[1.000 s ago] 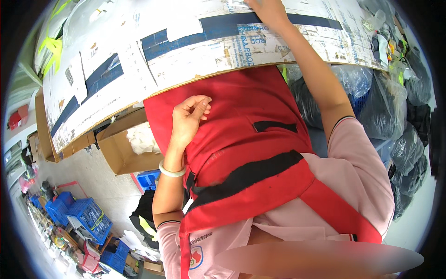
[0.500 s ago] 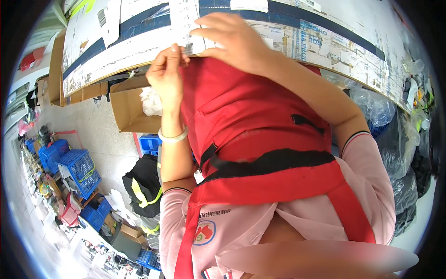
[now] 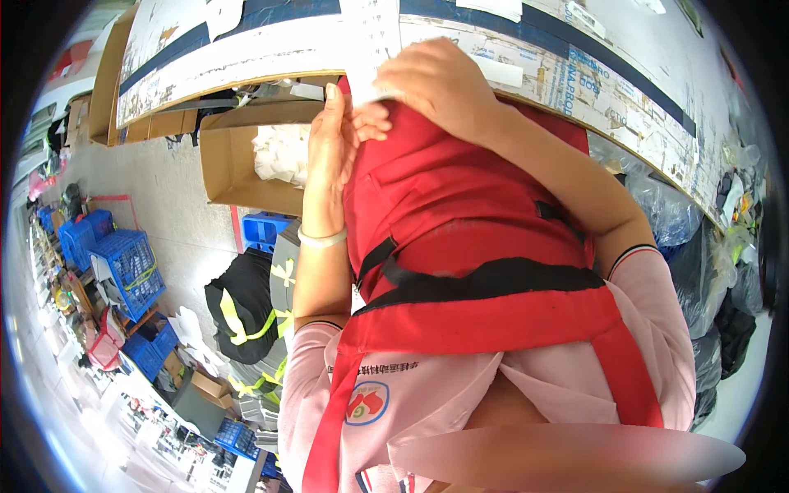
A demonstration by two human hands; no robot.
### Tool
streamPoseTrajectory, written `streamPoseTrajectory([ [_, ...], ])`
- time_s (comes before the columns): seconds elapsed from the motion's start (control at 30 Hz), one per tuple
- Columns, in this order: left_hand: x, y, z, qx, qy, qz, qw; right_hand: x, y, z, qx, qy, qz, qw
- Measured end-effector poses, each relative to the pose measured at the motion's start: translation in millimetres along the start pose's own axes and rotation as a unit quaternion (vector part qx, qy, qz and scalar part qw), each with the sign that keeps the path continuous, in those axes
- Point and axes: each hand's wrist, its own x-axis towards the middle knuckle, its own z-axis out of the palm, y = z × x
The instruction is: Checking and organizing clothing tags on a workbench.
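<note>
A long white strip of printed labels [image 3: 370,37] lies across the worktable, and its near end bends down over the table edge in front of my red apron. My right hand [image 3: 444,90] is closed at the right side of that end, fingers curled over the strip; its fingertips are partly hidden. Just left of the end is my left hand [image 3: 339,140], palm turned inward, thumb raised away from the half-bent fingers. Those fingers are near the strip's lower end, with nothing visible in the palm.
The worktable [image 3: 238,62] is covered with worn white board and dark blue tape. Below its edge, an open cardboard box [image 3: 226,156] holds crumpled white scraps [image 3: 279,154]. Clear plastic bags [image 3: 690,263] hang at the right; blue crates [image 3: 127,275] stand at the far left.
The left hand has gone from a pinch at the strip's end to a looser shape with the thumb apart. The strip's end now hangs over the table edge, and the right hand is lower.
</note>
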Motion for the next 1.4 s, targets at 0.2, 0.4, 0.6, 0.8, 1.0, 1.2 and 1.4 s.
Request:
streamPoseTrajectory([
  [0.2, 0.4, 1.1, 20.1, 0.005, 0.033, 0.026, 0.999, -34.4, -50.3, -21.7, 0.233, -0.097, 0.036, 0.967],
  [0.4, -27.2, -9.7, 46.8, 0.211, -0.064, -0.011, 0.975, -33.1, -15.2, -49.1, 0.354, -0.017, 0.353, 0.866],
  [0.6, -19.9, -13.6, 63.5, 0.16, -0.05, 0.029, 0.985, -43.0, -18.9, -63.1, 0.401, -0.065, 0.374, 0.834],
  [0.8, -21.6, -16.1, 62.9, 0.156, -0.093, -0.044, 0.982, -57.2, -21.9, -69.2, 0.456, -0.1, 0.381, 0.798],
  [1.0, -19.0, -30.3, 59.5, 0.113, -0.125, -0.075, 0.983, -75.2, -24.4, -64.9, 0.509, -0.084, 0.4, 0.758],
  [1.2, -15.6, -28.8, 78.2, 0.057, -0.143, -0.015, 0.988, -86.7, -30.4, -46.9, 0.674, -0.038, 0.466, 0.572],
  [1.4, -12.4, -27.6, 73.2, 0.064, -0.094, -0.003, 0.994, -73.7, -25.9, -68.3, 0.489, 0.003, 0.433, 0.757],
])
